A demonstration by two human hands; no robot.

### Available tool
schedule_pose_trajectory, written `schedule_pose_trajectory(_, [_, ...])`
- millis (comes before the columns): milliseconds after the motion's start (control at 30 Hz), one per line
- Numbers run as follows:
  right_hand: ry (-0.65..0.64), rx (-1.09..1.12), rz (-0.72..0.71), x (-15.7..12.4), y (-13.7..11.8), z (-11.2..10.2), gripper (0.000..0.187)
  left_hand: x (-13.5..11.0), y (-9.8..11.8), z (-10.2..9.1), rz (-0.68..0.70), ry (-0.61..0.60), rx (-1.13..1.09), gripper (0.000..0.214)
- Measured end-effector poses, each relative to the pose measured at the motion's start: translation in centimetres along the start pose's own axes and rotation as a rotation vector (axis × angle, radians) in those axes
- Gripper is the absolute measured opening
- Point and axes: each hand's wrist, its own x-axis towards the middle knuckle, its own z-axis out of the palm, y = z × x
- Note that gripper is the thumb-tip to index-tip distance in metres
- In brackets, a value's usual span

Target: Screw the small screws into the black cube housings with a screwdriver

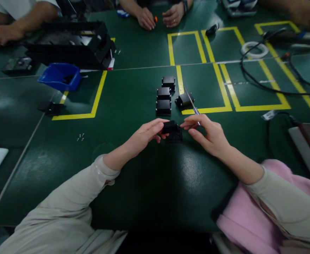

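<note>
My left hand pinches a small black plastic box just above the green table. A second black part lies right under it. My right hand meets the box from the right, fingers curled round a thin screwdriver whose shaft points up and away. Beyond my hands stand three black boxes in a column, with another tilted box to their right.
A blue bin and a black tray frame sit far left. Yellow tape outlines mark the table. Black cables and a white tape roll lie far right. Other people's hands rest at the far edge. Small screws lie left.
</note>
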Motion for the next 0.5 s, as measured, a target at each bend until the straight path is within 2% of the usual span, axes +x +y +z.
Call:
schedule_pose_trajectory(133, [-0.049,0.003,-0.029,0.0,0.0,0.0,0.037,-0.3,0.4,0.0,0.257,0.104,0.461,0.038])
schedule_pose_trajectory(233, [-0.071,-0.061,-0.040,0.0,0.0,0.2,0.049,-0.5,0.3,0.1,0.483,0.205,0.759,0.045])
schedule_pose_trajectory(367, [-0.085,-0.186,-0.089,-0.1,0.0,0.4,0.051,-0.8,0.2,0.6,0.688,0.272,0.954,0.046])
schedule_pose_trajectory(500, [-0.105,-0.260,-0.131,-0.2,0.1,0.6,0.048,-0.9,-0.1,1.3,0.741,0.285,1.052,0.046])
